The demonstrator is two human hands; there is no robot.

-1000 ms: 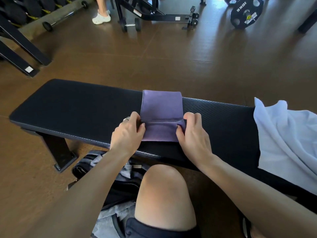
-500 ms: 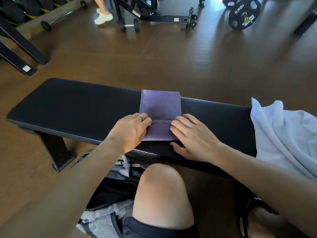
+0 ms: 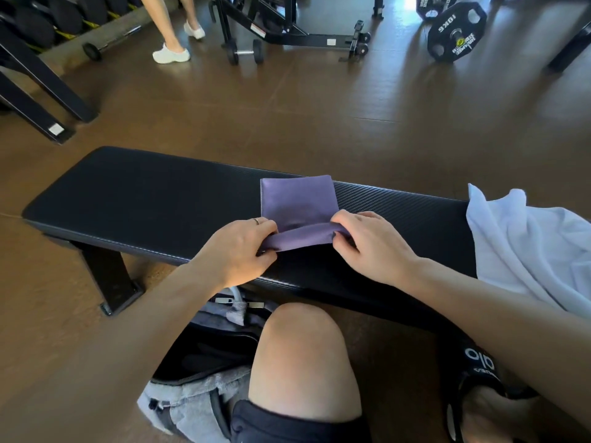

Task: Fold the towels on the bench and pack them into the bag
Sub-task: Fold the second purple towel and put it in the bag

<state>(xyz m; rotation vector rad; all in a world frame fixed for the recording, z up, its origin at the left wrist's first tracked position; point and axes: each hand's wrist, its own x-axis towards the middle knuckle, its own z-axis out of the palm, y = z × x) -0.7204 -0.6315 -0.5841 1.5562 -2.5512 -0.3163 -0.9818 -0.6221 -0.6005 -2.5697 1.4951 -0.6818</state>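
A small purple towel [image 3: 295,203] lies on the black tabletop [image 3: 153,199]. The left hand [image 3: 238,251] and the right hand [image 3: 374,247] pinch its near edge with curled fingers and lift it. A white towel [image 3: 524,247] lies at the right end. The gray bag [image 3: 198,372] sits open on the floor below.

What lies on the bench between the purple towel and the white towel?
Nothing: in the head view, only bare black bench separates the purple towel from the white towel.

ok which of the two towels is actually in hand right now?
The purple towel, mid-bench: left hand and right hand pinch its near edge, lifted. The white towel lies crumpled and untouched at the bench's right end.
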